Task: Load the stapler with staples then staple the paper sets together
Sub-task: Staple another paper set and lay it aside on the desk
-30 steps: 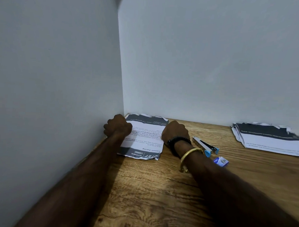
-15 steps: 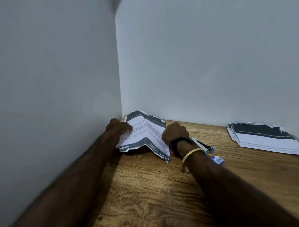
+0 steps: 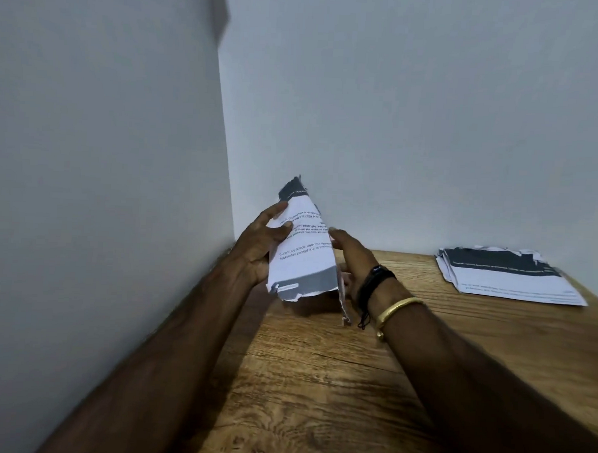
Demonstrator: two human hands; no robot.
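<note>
Paper set [image 3: 301,257] held above table [image 3: 318,381]; my left hand [image 3: 259,245] pinches left edge, right hand [image 3: 352,263] grips right edge. Risk: ragged sheets slip askew in this light hold. I can't see stapler.

- A paper set [image 3: 303,250] is being held upright and slightly bowed over the wooden table [image 3: 318,381], close to the corner of two pale walls.
- Its left edge is being gripped by the left hand [image 3: 260,248], with fingertips being laid on the printed face.
- Its right edge is being held by the right hand [image 3: 352,263].
- A black band [image 3: 375,281] and a gold bangle [image 3: 395,311] are being worn on the right wrist.
- A second stack of papers [image 3: 507,280] is being borne flat at the table's far right, well apart from both hands.
</note>
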